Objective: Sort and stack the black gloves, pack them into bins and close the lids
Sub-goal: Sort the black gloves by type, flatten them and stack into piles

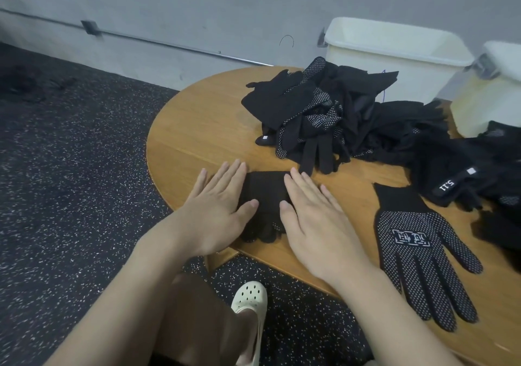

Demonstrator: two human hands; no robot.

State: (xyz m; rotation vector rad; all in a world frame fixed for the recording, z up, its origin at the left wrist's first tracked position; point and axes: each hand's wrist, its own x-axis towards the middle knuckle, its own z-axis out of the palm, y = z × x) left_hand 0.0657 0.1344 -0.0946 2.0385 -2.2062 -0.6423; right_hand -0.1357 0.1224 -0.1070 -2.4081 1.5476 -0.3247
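Observation:
A plain black glove (pixel 266 196) lies flat near the front left edge of the round wooden table (pixel 197 129). My left hand (pixel 217 210) presses its left side with straight fingers, and my right hand (pixel 313 219) presses its right side the same way. A dotted black glove (pixel 417 253) with a white logo lies flat to the right, fingers toward me. A loose heap of black gloves (pixel 318 112) sits at the table's middle back. More black gloves, one labelled 5.11 (pixel 462 177), pile up at the right.
Two white bins stand behind the table: one (pixel 394 55) at the back, another (pixel 485 95) at the far right edge. Dark speckled floor (pixel 70 168) spreads left of the table, with a grey wall behind. My foot in a white clog (pixel 249 301) is below the table edge.

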